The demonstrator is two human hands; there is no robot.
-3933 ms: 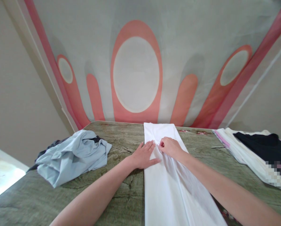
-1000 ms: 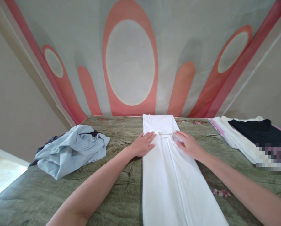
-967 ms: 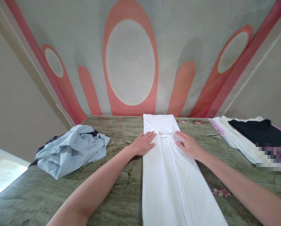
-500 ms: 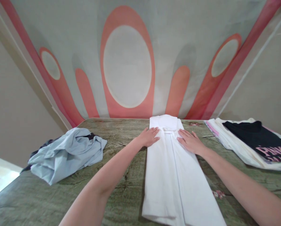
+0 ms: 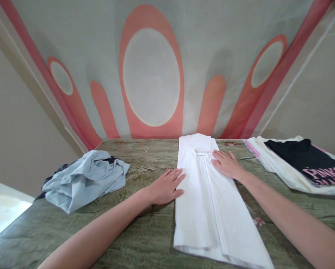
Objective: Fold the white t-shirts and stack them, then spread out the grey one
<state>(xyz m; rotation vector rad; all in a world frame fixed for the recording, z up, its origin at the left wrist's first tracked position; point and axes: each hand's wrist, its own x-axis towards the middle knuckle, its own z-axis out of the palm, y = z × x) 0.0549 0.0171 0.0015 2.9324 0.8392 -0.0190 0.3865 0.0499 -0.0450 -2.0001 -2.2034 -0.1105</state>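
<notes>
A white garment (image 5: 197, 209), folded into a long strip with its two sides meeting along the middle, lies on the table in front of me. My left hand (image 5: 167, 186) is open at its left edge, fingers spread and the tips touching the cloth. Near the far end, my right hand (image 5: 226, 164) rests flat and open on the garment's right edge, close to the neckline. Neither hand grips the cloth.
On the left lies a crumpled light-blue garment (image 5: 86, 181) with dark cloth under it. A flat stack of shirts, a black printed shirt (image 5: 299, 153) on top, sits at the right. The wood-patterned table (image 5: 145, 239) ends at a grey and pink backdrop (image 5: 153, 130).
My left hand has slid toward me and to the left, down the garment's left edge. My right hand stays at about the same spot on the cloth.
</notes>
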